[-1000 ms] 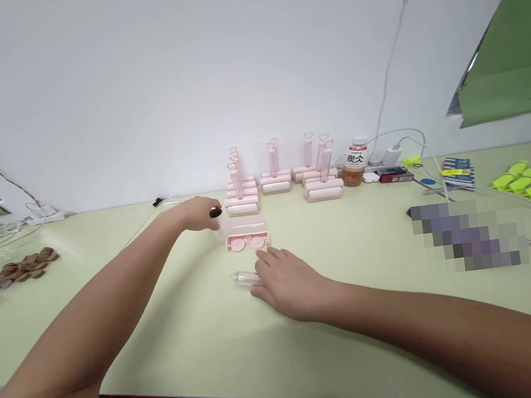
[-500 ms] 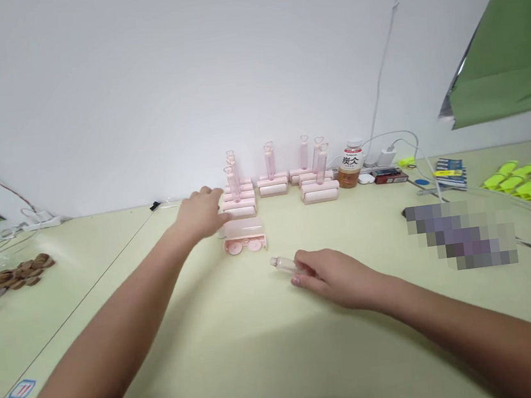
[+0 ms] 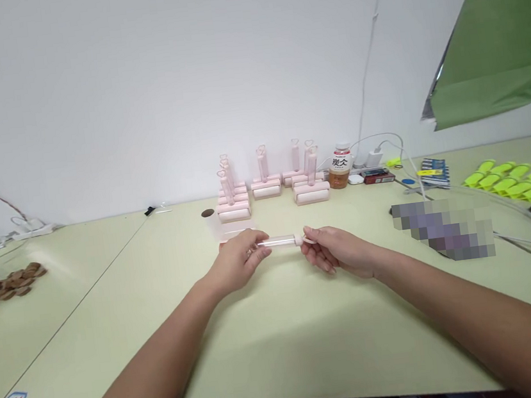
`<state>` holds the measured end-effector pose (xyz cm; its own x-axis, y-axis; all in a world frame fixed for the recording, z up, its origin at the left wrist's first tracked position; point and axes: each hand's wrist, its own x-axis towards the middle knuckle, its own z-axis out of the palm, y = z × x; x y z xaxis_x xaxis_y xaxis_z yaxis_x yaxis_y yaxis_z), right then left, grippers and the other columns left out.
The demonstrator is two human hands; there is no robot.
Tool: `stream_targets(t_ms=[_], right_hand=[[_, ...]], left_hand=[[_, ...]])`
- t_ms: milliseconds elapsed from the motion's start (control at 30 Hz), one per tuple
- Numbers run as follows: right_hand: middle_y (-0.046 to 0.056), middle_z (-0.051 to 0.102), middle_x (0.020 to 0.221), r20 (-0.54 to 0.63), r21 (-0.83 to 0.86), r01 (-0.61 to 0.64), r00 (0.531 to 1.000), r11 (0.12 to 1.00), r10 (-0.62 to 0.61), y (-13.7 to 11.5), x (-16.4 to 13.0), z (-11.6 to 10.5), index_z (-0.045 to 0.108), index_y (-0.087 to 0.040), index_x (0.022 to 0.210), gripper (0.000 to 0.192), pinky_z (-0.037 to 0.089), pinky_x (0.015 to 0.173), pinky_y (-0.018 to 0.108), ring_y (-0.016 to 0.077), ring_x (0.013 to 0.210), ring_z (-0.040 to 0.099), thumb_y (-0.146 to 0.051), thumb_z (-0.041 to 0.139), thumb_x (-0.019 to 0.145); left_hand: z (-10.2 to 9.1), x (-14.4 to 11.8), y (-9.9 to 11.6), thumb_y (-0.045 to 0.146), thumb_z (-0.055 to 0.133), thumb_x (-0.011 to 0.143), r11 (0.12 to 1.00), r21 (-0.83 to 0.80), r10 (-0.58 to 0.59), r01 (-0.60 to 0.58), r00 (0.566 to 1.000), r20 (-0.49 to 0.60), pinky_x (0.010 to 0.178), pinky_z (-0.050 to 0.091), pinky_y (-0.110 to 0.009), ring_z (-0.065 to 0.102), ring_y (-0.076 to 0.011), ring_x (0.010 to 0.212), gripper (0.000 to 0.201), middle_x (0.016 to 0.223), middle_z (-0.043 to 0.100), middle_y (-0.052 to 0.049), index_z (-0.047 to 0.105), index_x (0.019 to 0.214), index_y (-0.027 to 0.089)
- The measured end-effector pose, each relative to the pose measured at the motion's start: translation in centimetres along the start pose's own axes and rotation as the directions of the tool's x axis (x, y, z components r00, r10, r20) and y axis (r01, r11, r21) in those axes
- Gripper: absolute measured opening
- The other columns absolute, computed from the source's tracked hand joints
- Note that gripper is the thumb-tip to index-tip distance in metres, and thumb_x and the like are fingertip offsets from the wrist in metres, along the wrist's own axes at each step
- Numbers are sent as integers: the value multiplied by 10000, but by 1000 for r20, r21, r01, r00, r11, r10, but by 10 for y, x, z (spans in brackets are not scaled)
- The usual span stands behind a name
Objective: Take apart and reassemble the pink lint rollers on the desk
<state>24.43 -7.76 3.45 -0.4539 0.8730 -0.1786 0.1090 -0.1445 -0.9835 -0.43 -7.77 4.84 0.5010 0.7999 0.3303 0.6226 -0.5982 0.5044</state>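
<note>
A clear, pale pink tube-shaped lint roller handle (image 3: 278,242) lies level between my hands, just above the table. My left hand (image 3: 235,261) is closed on its left end. With thumb and fingers, my right hand (image 3: 337,251) pinches the loop at its right end. Behind my left hand lies a pink lint roller body (image 3: 241,233), mostly hidden. A white paper roll with a brown core (image 3: 209,222) stands upright beside it. Further back, several pink lint rollers (image 3: 312,193) rest with upright handles.
A drink bottle (image 3: 340,167) stands by the wall, near a charger and cables. To the right are a blurred dark item (image 3: 444,232) and yellow-green clips (image 3: 510,180). Brown discs (image 3: 12,285) are piled at far left. The table's front edge runs below my forearms.
My left hand has come back from the pink rollers and taken the handle's left end. The handle now lies level, with my right hand on its loop end. A paper roll now stands upright.
</note>
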Motion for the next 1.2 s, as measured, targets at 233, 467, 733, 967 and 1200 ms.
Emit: stream_targets(t_ms=[233, 467, 733, 967, 1200], right_hand=[[-51, 496, 485, 86, 237, 2, 996, 972, -24, -1, -3, 7, 444, -191, 626, 433, 311, 373, 215, 73, 351, 389, -540, 590, 837], [-29, 548, 546, 264, 306, 115, 944, 945, -200, 3, -7, 10, 487, -179, 656, 383, 381, 450, 243, 98, 431, 474, -483, 614, 851], [-29, 548, 559, 343, 279, 119, 914, 953, -215, 5, -8, 13, 508, -167, 659, 395, 401, 483, 250, 102, 470, 498, -492, 652, 830], [-26, 547, 554, 399, 264, 106, 893, 959, -209, 6, -7, 10, 523, -163, 676, 397, 383, 468, 251, 101, 456, 495, -506, 660, 821], [-76, 448, 461, 60, 308, 250, 958, 918, -281, -7, -9, -6, 440, -210, 615, 409, 376, 383, 248, 81, 370, 364, -476, 716, 758]], left_hand=[[6, 0, 8, 529, 510, 882, 997, -68, -38, 48, 989, 143, 622, 382, -259, 519, -145, 674, 346, 695, 567, 13, 631, 856, 206], [-7, 1, 3, 542, 467, 896, 887, -427, -53, 177, 956, 287, 515, 352, -234, 443, -105, 529, 399, 585, 492, 26, 592, 811, 173], [-16, 3, -2, 531, 486, 896, 799, -574, 40, 180, 936, 349, 550, 352, -248, 433, -95, 518, 392, 580, 467, 36, 599, 839, 160], [-17, 5, -11, 662, 578, 778, 643, -720, 10, 262, 937, 350, 480, 303, -246, 368, -72, 441, 510, 527, 401, 50, 550, 701, 159], [-90, -9, -41, 490, 776, 623, 546, -830, -375, -115, 852, -364, 427, 246, -207, 352, -63, 443, 412, 526, 364, 72, 496, 705, 201]])
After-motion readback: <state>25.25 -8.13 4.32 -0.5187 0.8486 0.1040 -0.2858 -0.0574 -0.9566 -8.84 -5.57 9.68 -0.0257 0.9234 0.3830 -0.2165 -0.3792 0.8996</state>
